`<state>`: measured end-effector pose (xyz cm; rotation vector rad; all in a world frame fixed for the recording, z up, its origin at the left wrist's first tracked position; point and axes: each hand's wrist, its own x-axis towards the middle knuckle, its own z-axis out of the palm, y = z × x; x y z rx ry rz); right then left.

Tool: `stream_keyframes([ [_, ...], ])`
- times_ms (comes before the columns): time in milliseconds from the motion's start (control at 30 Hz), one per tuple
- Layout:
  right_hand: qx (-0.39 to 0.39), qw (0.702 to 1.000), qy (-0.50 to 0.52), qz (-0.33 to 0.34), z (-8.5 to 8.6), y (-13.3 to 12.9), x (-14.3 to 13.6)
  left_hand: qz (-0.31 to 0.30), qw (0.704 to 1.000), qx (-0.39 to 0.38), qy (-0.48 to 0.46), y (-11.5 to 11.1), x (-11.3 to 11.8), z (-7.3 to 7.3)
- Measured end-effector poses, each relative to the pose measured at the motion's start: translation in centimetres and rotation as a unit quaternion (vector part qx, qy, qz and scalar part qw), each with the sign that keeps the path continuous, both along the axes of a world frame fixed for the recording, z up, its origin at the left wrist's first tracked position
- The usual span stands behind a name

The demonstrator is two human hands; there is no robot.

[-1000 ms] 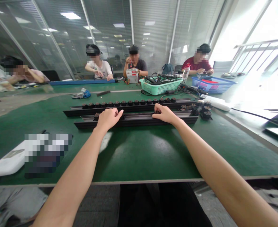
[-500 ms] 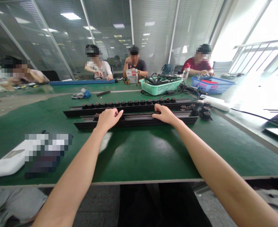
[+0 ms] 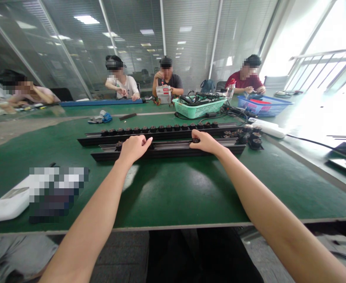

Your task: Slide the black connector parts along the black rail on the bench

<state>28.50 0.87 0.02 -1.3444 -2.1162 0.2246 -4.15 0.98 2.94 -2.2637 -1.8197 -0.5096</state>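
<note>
Two long black rails lie across the green table, one behind the other. The far rail (image 3: 158,135) carries a row of several small round black parts. Over the left half of the near rail (image 3: 173,152) rests my left hand (image 3: 135,149), its fingers curled down and its thumb pointing right; what its fingers hold is hidden. Toward the right part of the same rail, my right hand (image 3: 205,142) grips a small black part (image 3: 195,140) between thumb and fingers. More black parts (image 3: 253,139) lie in a cluster at the rails' right end.
Behind the rails stand a green basket (image 3: 194,111) of cables and a blue basket (image 3: 267,109). A white power strip (image 3: 268,128) lies right, a cloth (image 3: 101,117) back left, a white object (image 3: 10,200) near left. Several people sit across the table.
</note>
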Motion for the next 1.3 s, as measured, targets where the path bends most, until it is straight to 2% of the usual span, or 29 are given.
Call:
stream_keyframes([
  [133, -0.026, 0.999, 0.022, 0.022, 0.6, -0.5, 0.3, -0.004, 1.000, 0.003, -0.003, 0.1, -0.1, -0.1],
  [300, -0.002, 1.000, -0.020, 0.014, 0.3, -0.3, 0.4, -0.006, 1.000, 0.006, -0.001, 0.2, -0.2, -0.2],
  [600, 0.023, 0.987, -0.113, -0.114, 0.1, -1.0, -0.9, -0.001, 1.000, 0.006, 0.004, 0.0, 0.0, 0.0],
  [1100, 0.037, 0.993, -0.085, -0.076, -0.1, -0.3, -0.5, -0.003, 1.000, 0.000, 0.001, -0.2, 0.0, 0.2],
  [1300, 0.013, 0.988, -0.100, -0.115, 0.2, -0.8, -0.6, -0.006, 1.000, -0.001, -0.005, -0.2, 0.0, 0.2],
])
